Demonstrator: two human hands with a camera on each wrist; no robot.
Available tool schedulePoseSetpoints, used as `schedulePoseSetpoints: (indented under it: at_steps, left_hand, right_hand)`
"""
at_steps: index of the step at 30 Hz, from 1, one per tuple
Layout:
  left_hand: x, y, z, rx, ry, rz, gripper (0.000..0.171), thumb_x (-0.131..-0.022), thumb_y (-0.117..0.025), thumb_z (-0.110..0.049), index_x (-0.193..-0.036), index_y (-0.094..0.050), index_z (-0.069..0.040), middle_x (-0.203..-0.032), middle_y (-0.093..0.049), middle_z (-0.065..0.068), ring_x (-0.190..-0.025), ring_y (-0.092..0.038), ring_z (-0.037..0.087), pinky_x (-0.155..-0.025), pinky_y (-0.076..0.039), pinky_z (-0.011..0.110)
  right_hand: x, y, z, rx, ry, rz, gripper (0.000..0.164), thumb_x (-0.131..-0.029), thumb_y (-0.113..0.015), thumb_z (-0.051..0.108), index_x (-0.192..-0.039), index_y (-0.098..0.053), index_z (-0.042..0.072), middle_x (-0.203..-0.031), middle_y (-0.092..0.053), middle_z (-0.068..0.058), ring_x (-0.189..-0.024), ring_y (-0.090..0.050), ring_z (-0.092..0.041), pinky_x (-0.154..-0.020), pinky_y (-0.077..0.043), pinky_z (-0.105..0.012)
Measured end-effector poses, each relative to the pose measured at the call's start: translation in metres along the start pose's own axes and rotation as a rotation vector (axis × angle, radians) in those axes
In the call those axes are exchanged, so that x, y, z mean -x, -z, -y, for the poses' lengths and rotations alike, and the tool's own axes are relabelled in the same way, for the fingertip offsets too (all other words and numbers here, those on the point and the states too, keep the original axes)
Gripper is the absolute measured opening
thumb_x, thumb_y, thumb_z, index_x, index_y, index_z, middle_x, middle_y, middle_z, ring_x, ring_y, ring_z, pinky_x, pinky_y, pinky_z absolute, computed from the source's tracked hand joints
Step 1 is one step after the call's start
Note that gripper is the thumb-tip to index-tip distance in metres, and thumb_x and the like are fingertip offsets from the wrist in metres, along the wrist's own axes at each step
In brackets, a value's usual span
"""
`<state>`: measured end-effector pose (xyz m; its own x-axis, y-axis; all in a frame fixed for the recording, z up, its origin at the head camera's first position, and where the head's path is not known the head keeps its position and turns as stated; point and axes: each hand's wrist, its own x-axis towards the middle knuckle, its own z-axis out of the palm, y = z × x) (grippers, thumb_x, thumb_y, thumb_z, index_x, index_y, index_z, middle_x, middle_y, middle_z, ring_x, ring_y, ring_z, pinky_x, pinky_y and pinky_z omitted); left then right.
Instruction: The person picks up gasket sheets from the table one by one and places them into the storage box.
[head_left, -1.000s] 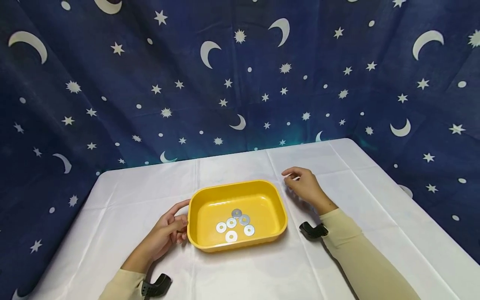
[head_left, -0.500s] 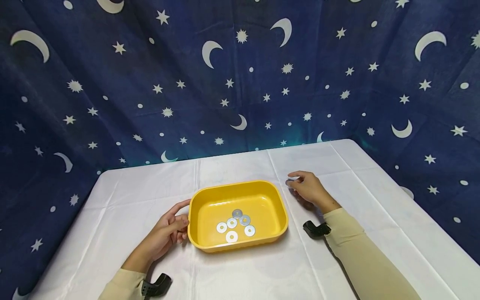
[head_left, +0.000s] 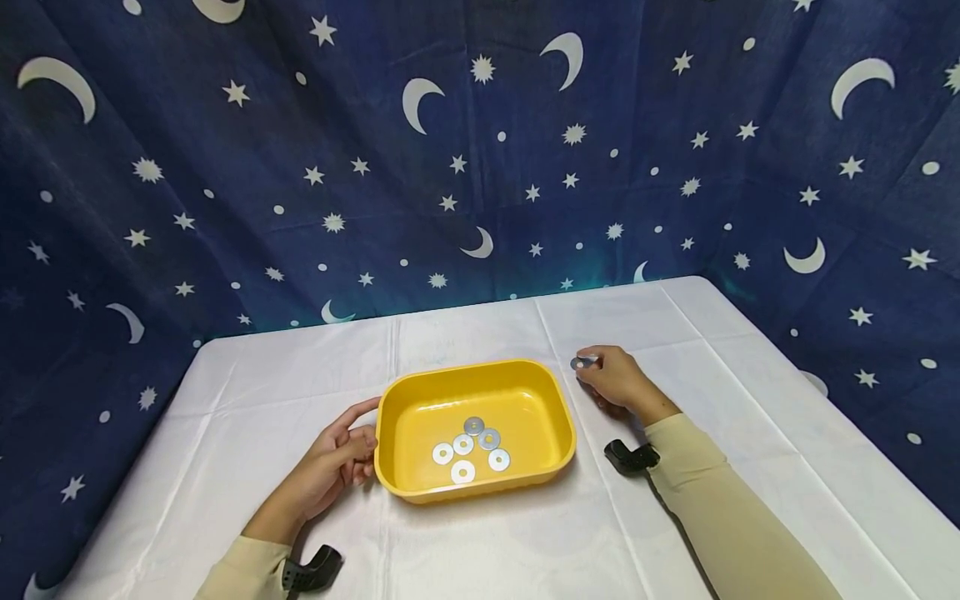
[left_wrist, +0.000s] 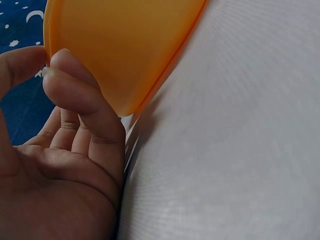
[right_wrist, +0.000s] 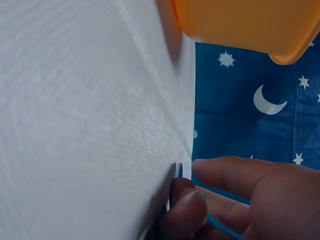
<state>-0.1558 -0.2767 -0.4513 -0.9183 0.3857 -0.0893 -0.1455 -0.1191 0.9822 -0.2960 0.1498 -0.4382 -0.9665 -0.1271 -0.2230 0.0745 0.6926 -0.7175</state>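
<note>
A yellow plastic tub (head_left: 475,492) stands on the white cloth, with several flat metal washers (head_left: 462,472) on its floor. My left hand (head_left: 326,467) is at the tub's left end, thumb and fingers bent at its rim; in the left wrist view the fingertips touch the orange-looking wall (left_wrist: 120,45). To the right of the tub, my right hand (head_left: 617,379) pinches a grey washer (head_left: 576,364) just over the cloth. The right wrist view shows a washer's thin edge (right_wrist: 179,170) between the fingertips. Whether the hand holds more than one is unclear.
The white-clothed table (head_left: 480,550) has rounded far corners. Behind it hangs a dark blue curtain (head_left: 360,117) with moons and stars. A black strap mount sits on the left wrist (head_left: 313,571) and another on the right (head_left: 630,458).
My right hand has shifted slightly right and toward me. A washer has come into sight at its fingertips, and the fingers have closed on it. The left hand and tub stay put.
</note>
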Motion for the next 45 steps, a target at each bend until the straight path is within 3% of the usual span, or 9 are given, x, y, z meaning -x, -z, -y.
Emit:
schedulePoseSetpoints:
  at_steps: [12, 29, 38, 45]
  left_hand:
    - [0.0013, -0.0004, -0.0016, -0.003, -0.002, 0.000, 0.065, -0.102, -0.051, -0.009, -0.156, -0.014, -0.006, -0.091, -0.060, -0.003, -0.066, -0.058, 0.007, -0.056, -0.048, 0.016]
    - [0.0020, -0.0002, -0.0014, -0.011, 0.013, -0.022, 0.066, -0.101, -0.051, -0.009, -0.156, -0.015, -0.007, -0.092, -0.060, -0.002, -0.066, -0.057, 0.008, -0.056, -0.048, 0.016]
    - [0.0011, -0.0003, 0.0001, -0.005, 0.032, -0.024, 0.067, -0.101, -0.052, -0.010, -0.156, -0.015, -0.008, -0.093, -0.061, -0.003, -0.065, -0.058, 0.007, -0.056, -0.049, 0.016]
    - [0.0002, -0.0009, -0.0012, -0.005, 0.028, -0.031, 0.067, -0.101, -0.053, -0.011, -0.156, -0.016, -0.009, -0.093, -0.061, -0.003, -0.066, -0.057, 0.007, -0.056, -0.048, 0.016]
  right_hand:
    - [0.0042, 0.0033, 0.0015, -0.019, 0.026, 0.012, 0.036, -0.091, -0.065, 0.010, -0.126, -0.060, 0.002, -0.068, -0.058, -0.007, -0.044, -0.058, -0.016, -0.044, -0.049, -0.027]
    - [0.0041, 0.0060, 0.0019, 0.106, -0.040, 0.038, 0.034, -0.089, -0.073, 0.024, -0.110, -0.056, 0.003, -0.076, -0.052, -0.008, -0.048, -0.052, -0.017, -0.045, -0.048, -0.027]
    - [0.0056, 0.0029, -0.0012, 0.127, 0.067, 0.016, 0.034, -0.087, -0.074, 0.019, -0.106, -0.051, 0.004, -0.083, -0.046, -0.007, -0.062, -0.049, -0.018, -0.053, -0.045, -0.026]
    - [0.0066, 0.0036, -0.0005, 0.100, 0.105, 0.014, 0.030, -0.088, -0.073, 0.015, -0.107, -0.052, 0.007, -0.081, -0.045, -0.006, -0.057, -0.048, -0.017, -0.050, -0.044, -0.026]
